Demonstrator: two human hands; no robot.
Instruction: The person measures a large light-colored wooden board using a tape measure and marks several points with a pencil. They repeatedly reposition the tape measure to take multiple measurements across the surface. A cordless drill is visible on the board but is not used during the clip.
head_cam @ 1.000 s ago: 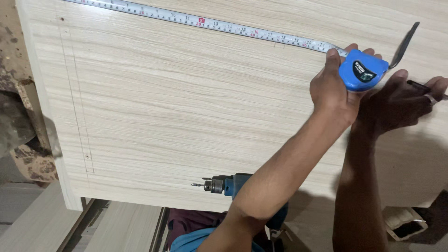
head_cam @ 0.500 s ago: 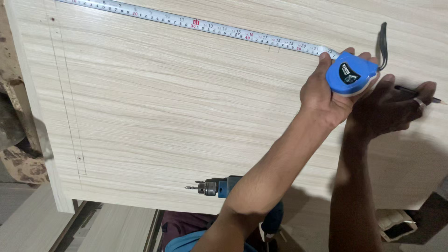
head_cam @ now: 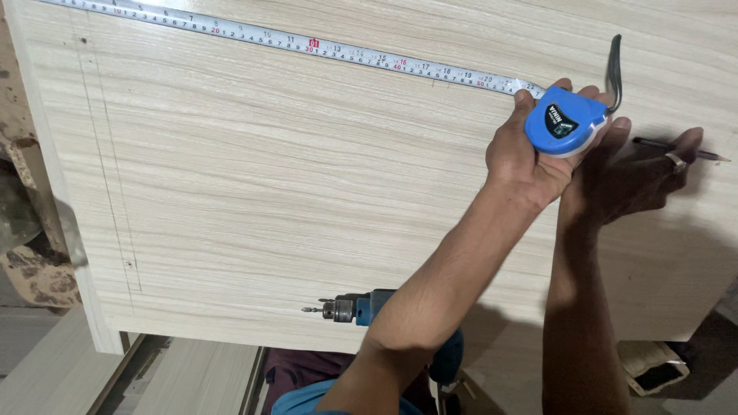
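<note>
While your left hand (head_cam: 530, 157) clamps the blue tape measure case (head_cam: 565, 123) against the pale laminated wood panel (head_cam: 307, 192), the steel tape blade (head_cam: 307, 42) runs taut and straight along the panel's far edge, so the scale lies flat for reading. Your right hand (head_cam: 630, 180) rests just beside the case, fingers closed on a pencil (head_cam: 680, 148) whose tip points away to the right, near the blade's end of reading. A ring shows on that hand. Faint pencil lines (head_cam: 108, 169) run parallel to the panel's left edge. A blue power drill (head_cam: 361, 309) lies at the near edge, bit pointing left, well apart from both hands.
</note>
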